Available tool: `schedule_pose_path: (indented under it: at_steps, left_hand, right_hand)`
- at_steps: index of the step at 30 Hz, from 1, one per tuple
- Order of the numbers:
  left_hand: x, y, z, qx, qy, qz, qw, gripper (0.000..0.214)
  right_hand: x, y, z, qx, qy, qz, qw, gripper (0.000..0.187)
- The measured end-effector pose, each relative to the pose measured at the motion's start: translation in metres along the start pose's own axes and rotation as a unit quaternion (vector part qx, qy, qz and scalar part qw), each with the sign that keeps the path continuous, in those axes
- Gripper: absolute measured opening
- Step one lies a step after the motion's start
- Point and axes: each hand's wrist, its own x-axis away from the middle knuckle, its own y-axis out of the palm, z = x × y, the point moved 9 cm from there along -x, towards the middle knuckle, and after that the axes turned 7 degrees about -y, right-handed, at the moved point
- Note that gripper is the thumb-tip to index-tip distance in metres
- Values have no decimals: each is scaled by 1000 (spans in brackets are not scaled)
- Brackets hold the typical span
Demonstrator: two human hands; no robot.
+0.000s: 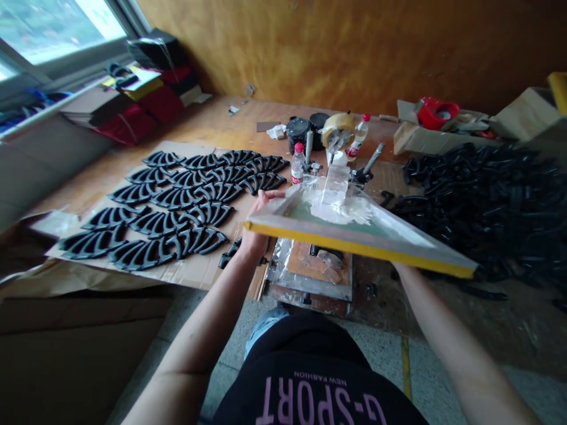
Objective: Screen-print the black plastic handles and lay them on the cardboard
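Note:
My left hand (259,224) grips the near left corner of a wooden silkscreen frame (354,247) with a yellow-painted edge. My right hand (402,268) is mostly hidden under the frame's near right side, with only the wrist showing. The frame is raised and tilted above a printing base (310,271) with a metal plate and plastic sheet. White ink and clear plastic lie on the mesh. To the left, rows of black curved moulded pieces (177,200) lie on a cardboard sheet (212,268).
A large heap of black pieces (478,200) covers the table's right side. Behind the frame stand hinge clamps (361,176), plastic bottles (298,164), dark ink tins (297,133) and a tape roll (339,131). A cardboard box (438,139) holds a red tape dispenser (434,113).

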Motion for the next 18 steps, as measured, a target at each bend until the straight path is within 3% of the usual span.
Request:
schedule_pose_path:
  at_steps: [4, 8, 10, 12, 14, 16, 18]
  left_hand:
    - [-19, 25, 26, 29, 18, -18, 999, 58]
    - [-9, 23, 12, 45, 5, 23, 999, 59]
    - [12, 24, -20, 44, -38, 27, 998, 59]
    - [43, 39, -73, 17, -147, -37, 988, 62]
    - [83, 59, -127, 4, -271, -116, 956, 64]
    - [109, 63, -158, 54, -308, -96, 945, 61]
    - [117, 46, -173, 125, -294, 1, 948, 55]
  right_hand:
    - [30, 62, -44, -21, -36, -48, 998, 29]
    - [35, 89, -69, 20, -55, -92, 994, 24]
    - [33, 92, -70, 32, -42, -123, 991, 22]
    - [32, 89, -73, 28, -18, -135, 990, 23]
    - [32, 83, -91, 8, -31, -118, 992, 25]
    - [36, 76, -128, -16, -105, -86, 991, 25]
    - [43, 75, -175, -41, -202, -70, 976, 22]
